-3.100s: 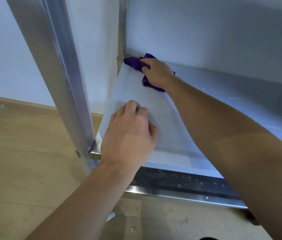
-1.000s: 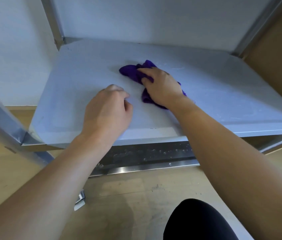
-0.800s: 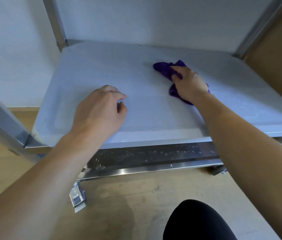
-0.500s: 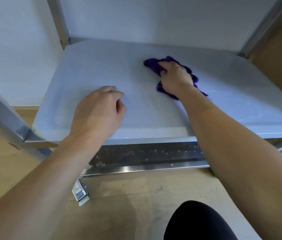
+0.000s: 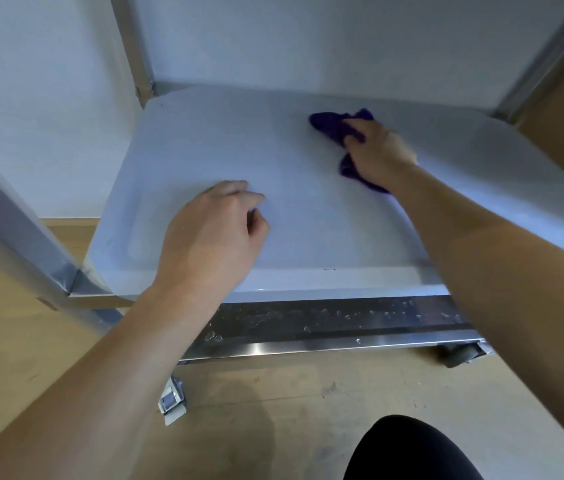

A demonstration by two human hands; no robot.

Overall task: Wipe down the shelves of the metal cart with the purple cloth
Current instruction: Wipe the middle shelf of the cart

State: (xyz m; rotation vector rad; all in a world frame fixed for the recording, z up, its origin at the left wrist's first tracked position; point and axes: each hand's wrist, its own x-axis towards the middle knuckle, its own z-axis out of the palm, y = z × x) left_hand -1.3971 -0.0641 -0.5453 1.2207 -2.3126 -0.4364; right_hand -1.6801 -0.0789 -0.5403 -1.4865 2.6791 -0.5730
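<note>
Where the right hand (image 5: 379, 152) presses, purple cloth (image 5: 334, 128) half-hidden in its grip; left hand (image 5: 211, 237) loosely curled, empty.

We can read no text, label, brand, number or sign anywhere. We see only a tiny dark mark on the shelf (image 5: 308, 237), near its front lip, too small for us to tell whether it is lettering.
</note>
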